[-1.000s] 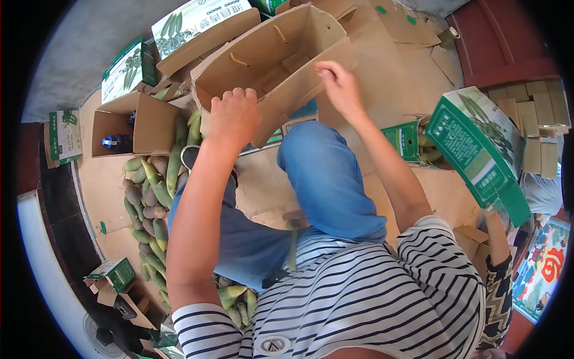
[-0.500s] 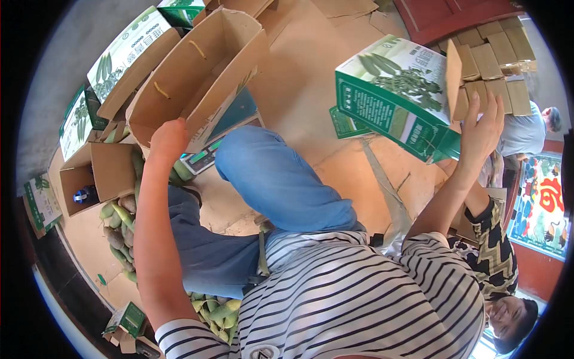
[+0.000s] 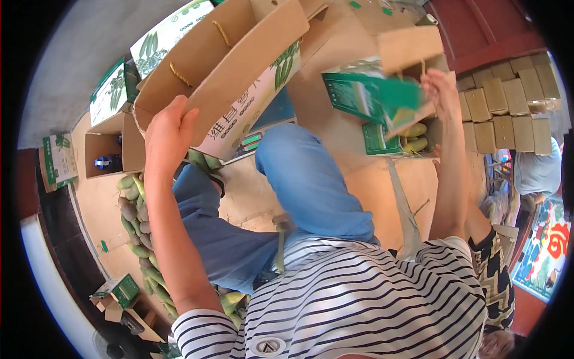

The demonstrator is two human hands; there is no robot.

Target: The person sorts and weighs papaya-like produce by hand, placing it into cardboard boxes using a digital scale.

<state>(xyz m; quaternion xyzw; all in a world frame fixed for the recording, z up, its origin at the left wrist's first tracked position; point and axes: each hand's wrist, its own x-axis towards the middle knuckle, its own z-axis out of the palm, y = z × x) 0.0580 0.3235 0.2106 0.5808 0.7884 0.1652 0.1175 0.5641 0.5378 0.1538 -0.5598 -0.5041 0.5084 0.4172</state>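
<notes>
A long open carton [image 3: 251, 72] with yellow rope handles hangs tilted over a scale [image 3: 251, 142]. My left hand [image 3: 170, 128] is closed on its near edge. At the right, my right hand [image 3: 441, 93] is closed on the upper edge of a green-and-white carton [image 3: 365, 96], beside a rope handle. That carton's green flap is blurred by motion, and its brown inside shows. Just below it, green vegetables [image 3: 414, 137] lie in an opening; which carton holds them is unclear.
More green vegetables [image 3: 140, 233] are piled left of my legs. Printed cartons [image 3: 113, 99] stand along the left wall, one holding a blue-capped item [image 3: 107, 161]. Brown boxes [image 3: 508, 99] are stacked at the right. Two people [image 3: 535, 167] [image 3: 493, 281] are at the right edge.
The view has shifted. The long carton has come up and right with my left hand. The right-hand carton has turned so its opening shows, and vegetables have come into view below it.
</notes>
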